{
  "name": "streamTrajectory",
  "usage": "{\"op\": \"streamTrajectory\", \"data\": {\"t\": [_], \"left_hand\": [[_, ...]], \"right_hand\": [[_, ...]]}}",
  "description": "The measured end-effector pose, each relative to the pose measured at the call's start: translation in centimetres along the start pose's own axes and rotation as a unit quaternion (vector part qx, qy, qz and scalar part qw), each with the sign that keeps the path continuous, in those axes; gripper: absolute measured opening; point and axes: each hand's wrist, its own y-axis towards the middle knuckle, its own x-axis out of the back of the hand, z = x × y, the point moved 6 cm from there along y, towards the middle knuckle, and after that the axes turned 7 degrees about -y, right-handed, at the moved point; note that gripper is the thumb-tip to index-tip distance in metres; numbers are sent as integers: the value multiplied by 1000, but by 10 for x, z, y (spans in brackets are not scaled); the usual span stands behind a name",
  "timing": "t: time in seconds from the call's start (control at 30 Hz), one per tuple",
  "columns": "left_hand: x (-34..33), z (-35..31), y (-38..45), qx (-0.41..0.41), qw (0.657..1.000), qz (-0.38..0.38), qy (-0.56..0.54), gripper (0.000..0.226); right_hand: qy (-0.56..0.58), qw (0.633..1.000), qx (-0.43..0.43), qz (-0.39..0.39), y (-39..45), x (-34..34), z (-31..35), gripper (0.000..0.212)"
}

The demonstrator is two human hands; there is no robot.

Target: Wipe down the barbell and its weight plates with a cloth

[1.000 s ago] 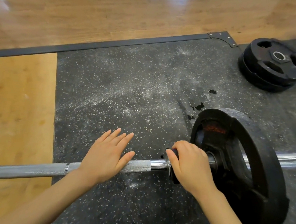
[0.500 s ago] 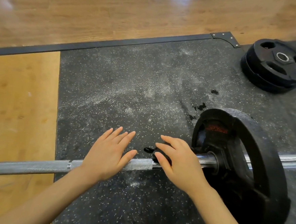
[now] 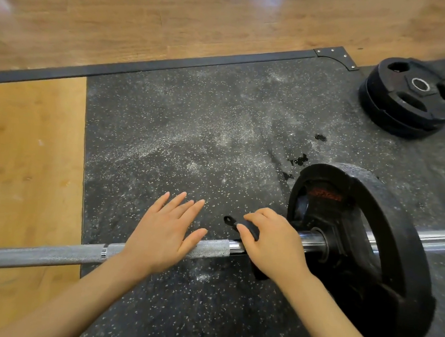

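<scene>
Though hard against the plate a second ago, now drawn leftward along the barbell (image 3: 52,255) to the junction of smooth chrome and knurled shaft: black clamp collar (image 3: 248,229), lever tab sticking out toward the mat. Clasped from above by right hand (image 3: 276,245), fingers curled over it, thumb on the near side. Half a second ago, spread loosely over the same spot; now closed again. Left hand (image 3: 164,235) unmoved, flat on the knurling just beside, fingers straight and splayed, pressing the bar down rather than gripping it. Barbell lying left to right across the near part of the mat, loaded weight plate (image 3: 395,246) upright toward its right end, bare chrome showing between collar and plate.

Meaning for the task, as a guess: stripping the bar first, freeing the plate so every face can be reached. No wiping begun. No cloth anywhere in view; must be fetched before anything else counts.

Round about: speckled rubber mat (image 3: 191,140) dusted with white chalk; a few dark wet-looking blotches (image 3: 299,159) just beyond the plate; stack of spare plates (image 3: 410,100) flat at far right, well apart; wood floor (image 3: 32,155) to the left and beyond; black metal edging (image 3: 197,61) along the mat's far side. In the way: the left hand itself, sitting on the collar's path along the shaft. Possible rolling of the bar once let go.
</scene>
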Motion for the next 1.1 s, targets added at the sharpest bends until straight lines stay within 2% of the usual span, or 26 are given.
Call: {"op": "streamTrajectory", "data": {"t": [0.17,0.33,0.47,0.7,0.87,1.0,1.1], "left_hand": [[8,2,5,-4,1000,-18,-4,78],[17,7,16,6,999,-37,30,80],[25,11,23,14,997,-42,65,80],[38,12,38,15,996,-25,89,83],[73,-10,71,-54,992,-9,113,94],[104,-58,103,-104,989,-40,92,84],[88,-99,118,-124,991,-11,46,69]], "right_hand": [[72,995,36,-62,-5,15,8,27],[83,979,68,-172,-14,60,17,34],[88,965,97,-228,-28,107,13,37],[178,934,-7,-311,-52,186,-34,35],[139,938,-49,-314,-41,205,-73,35],[89,940,-58,-323,-46,173,-76,37],[-11,934,-39,-355,-59,144,-71,39]]}}
